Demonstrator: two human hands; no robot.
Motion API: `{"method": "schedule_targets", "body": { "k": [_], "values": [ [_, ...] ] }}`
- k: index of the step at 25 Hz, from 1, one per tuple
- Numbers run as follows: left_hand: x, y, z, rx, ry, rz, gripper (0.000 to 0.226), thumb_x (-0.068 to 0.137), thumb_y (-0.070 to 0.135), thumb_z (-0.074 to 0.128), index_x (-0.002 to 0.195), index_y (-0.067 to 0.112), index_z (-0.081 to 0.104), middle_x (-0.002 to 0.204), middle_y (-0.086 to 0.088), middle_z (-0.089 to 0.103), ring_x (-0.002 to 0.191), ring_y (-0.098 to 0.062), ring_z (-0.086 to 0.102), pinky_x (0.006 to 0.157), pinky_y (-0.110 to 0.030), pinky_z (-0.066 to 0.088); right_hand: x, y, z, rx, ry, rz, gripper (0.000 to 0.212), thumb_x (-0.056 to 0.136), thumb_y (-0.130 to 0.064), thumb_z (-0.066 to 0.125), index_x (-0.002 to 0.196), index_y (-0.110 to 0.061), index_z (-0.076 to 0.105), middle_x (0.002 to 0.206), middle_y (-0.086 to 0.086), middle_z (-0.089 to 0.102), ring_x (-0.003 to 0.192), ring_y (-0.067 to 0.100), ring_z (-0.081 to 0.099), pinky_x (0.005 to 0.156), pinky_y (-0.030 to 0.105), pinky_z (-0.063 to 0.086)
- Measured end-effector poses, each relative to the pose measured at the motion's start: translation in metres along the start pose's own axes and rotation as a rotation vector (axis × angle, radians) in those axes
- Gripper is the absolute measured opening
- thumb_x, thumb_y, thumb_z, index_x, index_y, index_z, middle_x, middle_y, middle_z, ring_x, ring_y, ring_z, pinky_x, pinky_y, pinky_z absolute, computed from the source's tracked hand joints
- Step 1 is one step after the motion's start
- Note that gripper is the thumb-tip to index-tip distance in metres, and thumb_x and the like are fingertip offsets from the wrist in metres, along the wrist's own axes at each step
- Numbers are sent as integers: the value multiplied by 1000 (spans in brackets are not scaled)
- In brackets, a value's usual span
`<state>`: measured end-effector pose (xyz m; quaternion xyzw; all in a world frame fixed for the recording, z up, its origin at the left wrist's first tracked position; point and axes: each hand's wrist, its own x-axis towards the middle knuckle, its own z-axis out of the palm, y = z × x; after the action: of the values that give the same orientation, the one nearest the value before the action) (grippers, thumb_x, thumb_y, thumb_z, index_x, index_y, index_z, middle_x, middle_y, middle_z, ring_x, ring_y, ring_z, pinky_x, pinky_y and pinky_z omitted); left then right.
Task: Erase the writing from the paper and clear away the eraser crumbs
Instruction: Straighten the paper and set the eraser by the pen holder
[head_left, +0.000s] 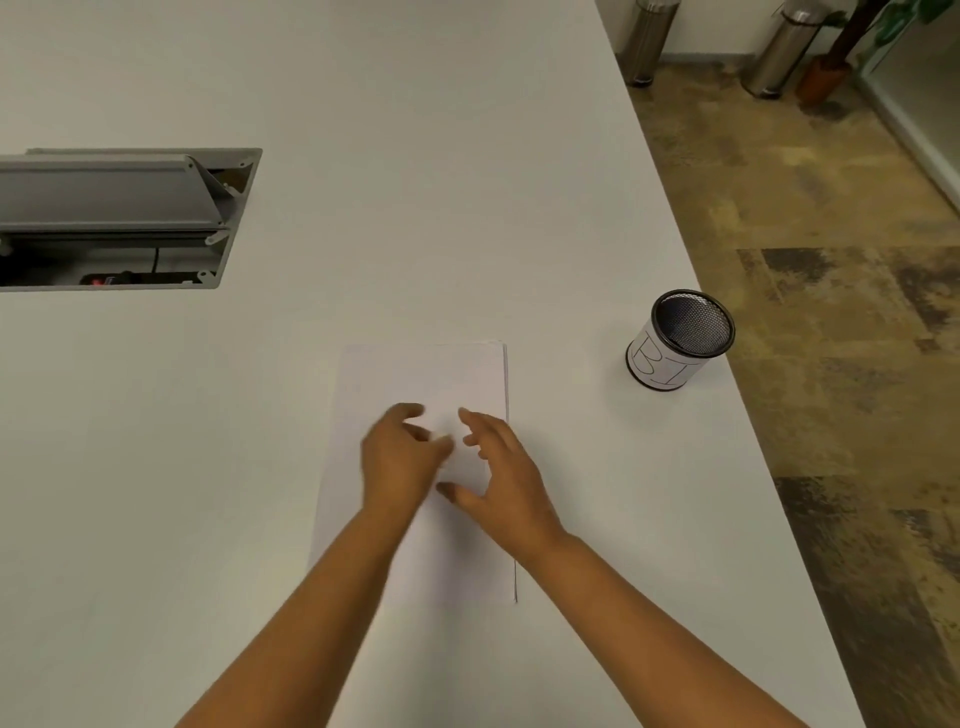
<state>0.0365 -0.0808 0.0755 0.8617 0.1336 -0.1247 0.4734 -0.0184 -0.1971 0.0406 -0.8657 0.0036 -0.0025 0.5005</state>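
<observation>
Two bare forearms reach in from below; the left hand (397, 457) and right hand (506, 475) hover close together over the paper (421, 379), fingers loosely spread, gripping nothing visible. The sheet lies flat under both hands on the white table (415, 156). A mesh cup (680, 340) stands well beyond the right hand
</observation>
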Motion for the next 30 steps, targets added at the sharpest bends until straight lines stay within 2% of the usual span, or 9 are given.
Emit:
{"method": "schedule_targets", "body": {
  "k": [3, 5, 7, 11, 16, 22, 25, 28, 30],
  "values": [
    [-3, 14, 27, -9, -31, 17, 48, 74, 14, 70, 119, 14, 53, 76, 8, 57, 69, -6, 58, 57, -15, 42, 8, 2, -10, 45, 100, 37, 43, 77, -12, 70, 118, -15, 56, 114, 3, 58, 102, 15, 55, 92, 34, 50],
    [-2, 18, 36, -14, -54, 22, 50, 74, 15, 70, 121, 14, 52, 76, 9, 57, 69, -4, 56, 56, -13, 40, 12, 6, -21, 0, 85, 55, 38, 77, -11, 71, 113, -12, 59, 108, 4, 61, 94, 17, 58, 86, 32, 53],
    [-1, 20, 41, 5, -105, 30, 55, 74, 23, 73, 124, 16, 49, 86, 5, 60, 76, -9, 58, 63, -17, 43, 20, 17, -37, -149, 78, 45, 39, 76, -15, 72, 112, -9, 60, 104, 8, 62, 88, 20, 61, 80, 25, 50],
    [7, 12, 39, 76, -114, 41, 55, 79, 33, 69, 127, 17, 48, 114, -2, 59, 96, -17, 56, 79, -27, 44, 53, 54, -87, -257, 214, 223, 40, 79, -8, 67, 117, -3, 56, 108, 18, 58, 92, 31, 59, 87, 39, 47],
    [12, -4, 31, 158, -63, 27, 43, 86, 25, 61, 126, 14, 50, 120, -7, 60, 104, -21, 57, 83, -29, 44, 66, 84, -104, -358, 111, 164, 39, 84, -9, 61, 123, -8, 52, 120, 13, 57, 111, 30, 48, 96, 35, 38],
    [22, -9, 26, 162, 5, 48, 44, 86, 22, 60, 128, 13, 49, 124, -8, 57, 110, -24, 55, 90, -33, 44, 71, 91, -108, -393, 75, 138, 44, 86, -10, 59, 128, -11, 47, 121, 11, 57, 115, 29, 43, 94, 21, 28],
    [31, -16, 13, 215, 117, 76, 43, 84, 21, 61, 125, 11, 52, 129, -12, 52, 117, -28, 49, 95, -39, 42, 64, 76, -98, -348, 199, 187, 48, 84, -6, 60, 130, -6, 44, 128, 15, 50, 117, 29, 41, 99, 23, 27],
    [45, -30, -13, 379, 269, -110, 50, 84, 30, 61, 126, 6, 47, 130, -20, 43, 121, -37, 38, 94, -48, 39, 41, 52, -57, -203, 415, 325, 40, 83, -4, 57, 123, -2, 48, 115, 18, 52, 102, 30, 51, 94, 34, 40],
    [46, -41, -25, 453, 298, -321, 61, 85, 39, 56, 129, -1, 39, 132, -24, 38, 122, -40, 34, 94, -51, 37, 26, 34, -26, -126, 319, 487, 39, 88, -8, 51, 125, -2, 45, 112, 16, 54, 104, 29, 52, 92, 32, 38]
  ]
}}
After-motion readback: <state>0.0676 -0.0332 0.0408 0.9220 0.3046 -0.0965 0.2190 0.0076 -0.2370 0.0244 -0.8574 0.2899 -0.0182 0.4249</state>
